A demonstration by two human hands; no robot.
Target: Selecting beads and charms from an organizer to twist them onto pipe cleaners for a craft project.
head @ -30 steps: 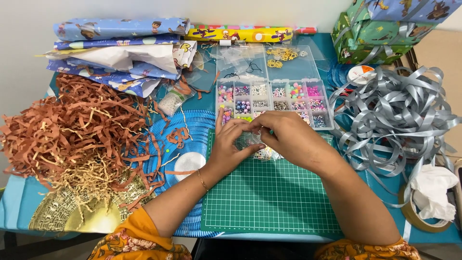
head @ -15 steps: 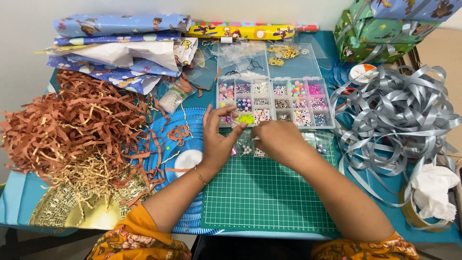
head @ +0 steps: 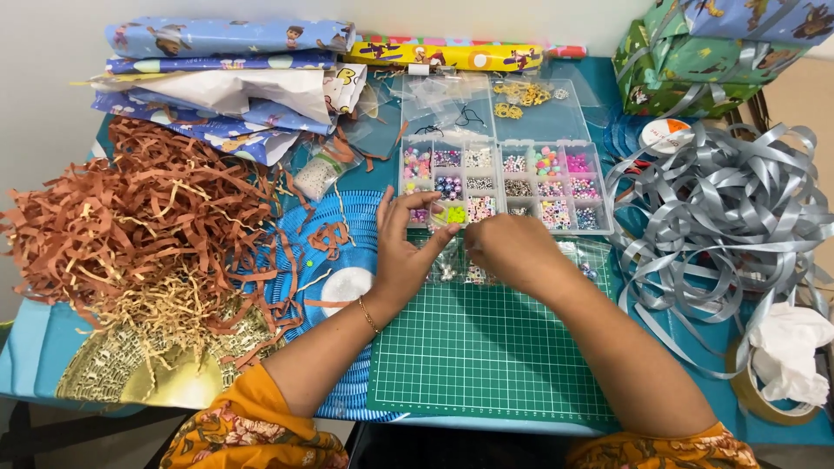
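Above the green cutting mat (head: pixel 486 356), both hands meet before the bead organiser box (head: pixel 504 185): left hand (head: pixel 401 252) open-fingered, right hand (head: pixel 512 252) pinching something too small to identify.

A cutting mat (head: pixel 486 356) lies at the near middle of the surface (head: pixel 39 347). Behind it sits a bead box (head: pixel 508 187), with its open lid (head: pixel 486 108) farther back. Both hands meet between mat and box: left hand (head: pixel 404 252) beside right hand (head: pixel 512 252). Left of the mat lies a ridged disc (head: pixel 326 260), and beyond it a heap of paper shreds (head: pixel 130 226). Folded wrapping sheets (head: pixel 226 78) lie at the back left. Ribbon (head: pixel 721 217) piles up on the right, a tape roll (head: pixel 764 395) at its near edge and wrapped parcels (head: pixel 712 52) behind it.
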